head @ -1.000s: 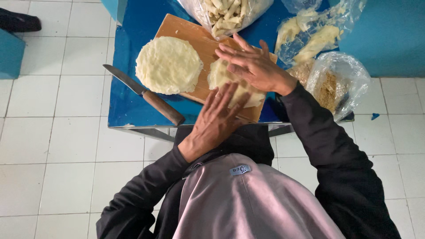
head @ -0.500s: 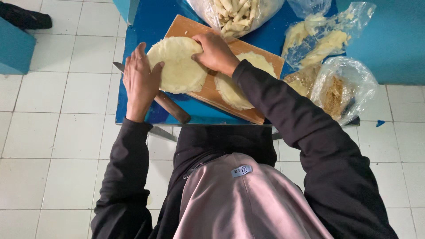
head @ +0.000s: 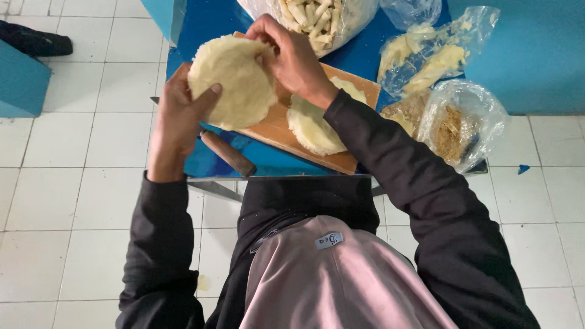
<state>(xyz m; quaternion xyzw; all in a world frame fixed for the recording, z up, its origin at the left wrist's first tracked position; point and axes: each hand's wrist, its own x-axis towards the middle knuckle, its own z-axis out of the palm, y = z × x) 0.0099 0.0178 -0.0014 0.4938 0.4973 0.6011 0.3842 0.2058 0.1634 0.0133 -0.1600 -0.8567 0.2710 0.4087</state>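
Since half a second ago, the pale dough round (head: 231,82) has been lifted off the wooden board (head: 286,131) — it lay flat there under both hands then, and is now held up over the board's left end, tilted toward the camera. Beneath everything, the blue worktop (head: 213,24) carries the board, and along its far and right edges three clear bags are seen: one of pale stick-shaped pieces (head: 314,18), one of yellowish pieces (head: 426,58), one of brown crumbs (head: 460,125). A second dough round (head: 314,125) is left lying flat on the board, partly hidden by the right forearm. The lifted round is gripped from two sides: the left hand (head: 180,113) is closed on its lower left edge with the thumb laid across the face, and the right hand (head: 292,55) is pinched on its upper right edge. A wooden-handled knife (head: 228,153) rests untouched on the worktop just beside the board — so one round is judged shaped and picked up, the other not yet taken.
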